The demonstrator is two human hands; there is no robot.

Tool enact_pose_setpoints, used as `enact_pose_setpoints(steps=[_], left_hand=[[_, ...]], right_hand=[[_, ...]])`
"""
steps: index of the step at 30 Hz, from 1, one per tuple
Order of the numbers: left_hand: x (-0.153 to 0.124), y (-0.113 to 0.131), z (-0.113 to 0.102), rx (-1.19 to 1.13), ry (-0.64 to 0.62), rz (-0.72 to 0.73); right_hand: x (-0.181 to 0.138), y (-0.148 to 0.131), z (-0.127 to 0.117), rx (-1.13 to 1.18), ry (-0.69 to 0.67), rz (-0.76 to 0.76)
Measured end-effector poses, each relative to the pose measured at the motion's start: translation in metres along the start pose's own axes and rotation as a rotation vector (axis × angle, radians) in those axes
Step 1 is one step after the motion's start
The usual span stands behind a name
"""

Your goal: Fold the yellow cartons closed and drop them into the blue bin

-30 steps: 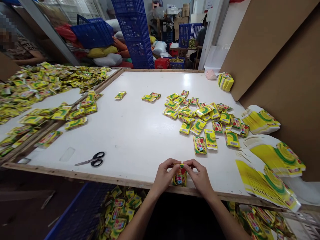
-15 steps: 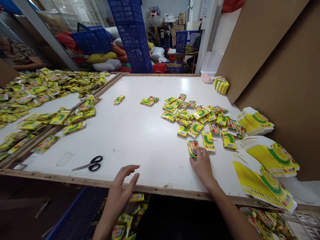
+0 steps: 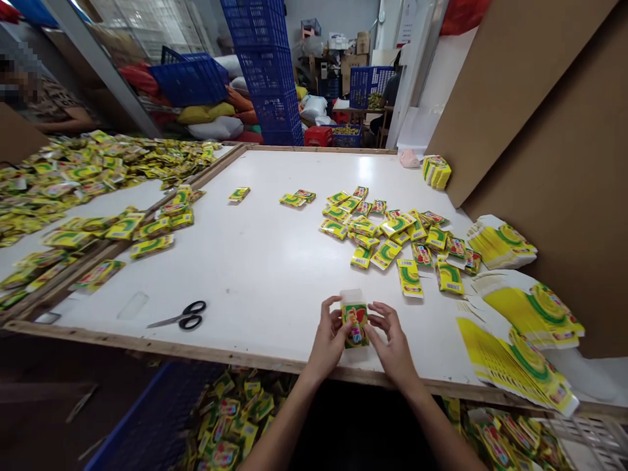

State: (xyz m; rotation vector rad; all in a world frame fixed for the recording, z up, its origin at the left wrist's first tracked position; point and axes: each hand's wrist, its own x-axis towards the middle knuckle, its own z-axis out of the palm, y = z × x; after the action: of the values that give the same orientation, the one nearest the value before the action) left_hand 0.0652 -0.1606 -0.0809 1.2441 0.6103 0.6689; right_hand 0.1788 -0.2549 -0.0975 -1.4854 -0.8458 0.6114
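Between my two hands, just above the front edge of the white table [image 3: 275,294], is a small yellow and green printed box [image 3: 355,325] with its white top flap standing up. My left hand [image 3: 330,337] grips its left side, thumb on the printed front. On the right side my right hand [image 3: 391,340] holds it too, with the thumb at the lower right corner. Beyond the hands lies a loose spread of similar small boxes [image 3: 387,254]. Fanned stacks of flat yellow cartons [image 3: 527,366] lie to the right of my right hand.
Black-handled scissors [image 3: 189,315] lie at the front left. A wooden strip [image 3: 206,175] divides off a large heap of packets [image 3: 73,170]. Cardboard [image 3: 530,85] stands along the right. Under the table edge a blue crate [image 3: 142,412] holds more packets. Another person [image 3: 53,104] sits far left.
My right hand has brought the small box from the table toward me. My left hand has moved right and closed on it as well. The box's top flap now stands up.
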Motion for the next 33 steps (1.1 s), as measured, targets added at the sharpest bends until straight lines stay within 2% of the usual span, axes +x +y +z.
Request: enact_pose_setpoints(steps=[3,5,8,12,18,22,28,33], left_hand=[[-0.002,-0.003,-0.006,0.028,-0.129,-0.068],[0.000,-0.006,-0.008,0.076,-0.147,-0.098],[0.003,-0.007,-0.007,0.136,-0.116,-0.080],[0.005,-0.004,-0.006,0.087,-0.067,0.010],[0.002,-0.002,-0.007,0.279,-0.008,0.008],[0.003,-0.003,-0.005,0.257,0.051,-0.017],[0.011,-0.002,0.002,0.134,0.137,-0.057],[0.005,0.000,-0.001,0.125,0.061,-0.074]], right_hand=[[0.011,0.005,-0.009,0.013,-0.095,0.051],[0.016,0.009,-0.011,-0.002,-0.148,0.067],[0.020,0.014,-0.010,-0.034,-0.165,0.038],[0.020,0.012,-0.007,-0.011,-0.064,0.018],[0.012,0.001,-0.005,-0.056,-0.103,-0.074],[0.012,-0.001,-0.003,-0.080,-0.045,-0.036],[0.023,-0.006,-0.001,-0.052,-0.057,0.115],[0.018,-0.004,-0.004,-0.027,-0.080,0.089]])
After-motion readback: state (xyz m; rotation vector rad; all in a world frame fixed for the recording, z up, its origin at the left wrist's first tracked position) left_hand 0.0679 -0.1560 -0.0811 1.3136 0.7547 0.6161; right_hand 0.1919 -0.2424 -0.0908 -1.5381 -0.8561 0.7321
